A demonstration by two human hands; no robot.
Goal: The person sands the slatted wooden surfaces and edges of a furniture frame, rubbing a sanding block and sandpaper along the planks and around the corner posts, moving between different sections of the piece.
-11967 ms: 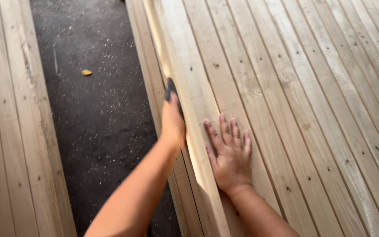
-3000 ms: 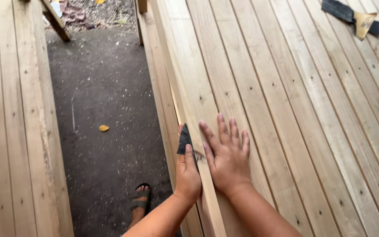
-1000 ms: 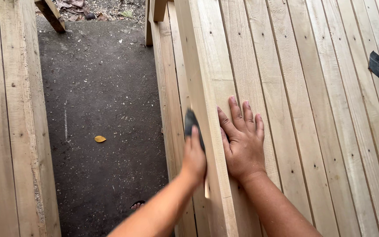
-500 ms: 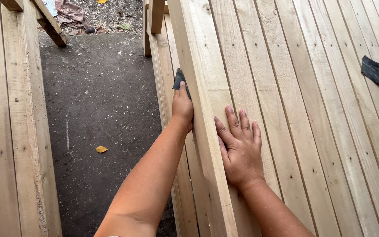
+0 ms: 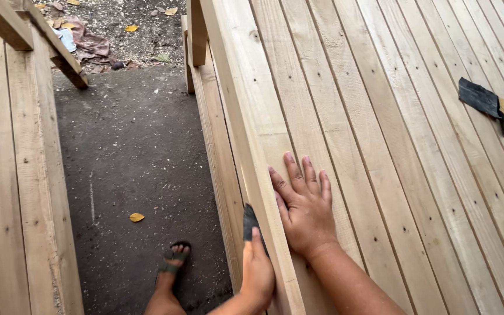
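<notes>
**Sanding the side of a wooden edge board**

I am looking down at my two hands on a big structure of pale wooden planks (image 5: 392,146). My left hand (image 5: 258,274) is closing around a dark piece of sandpaper (image 5: 251,220) and is pressing it against the outer side face of the raised edge board (image 5: 246,111), low in the view. The fingers are wrapping the paper, so this hand is holding it. My right hand (image 5: 304,210) is lying flat and wide open on the planks just beside the same board, fingers spread, palm down, holding nothing.

On the left of the board, the dark ground (image 5: 135,175) is showing, with one yellow leaf (image 5: 137,217) on it and my foot in a dark sandal (image 5: 171,263) near the bottom. Far on the right, another dark sheet of sandpaper with a tan folded piece (image 5: 497,108) is lying on the planks, well apart from both hands.
</notes>
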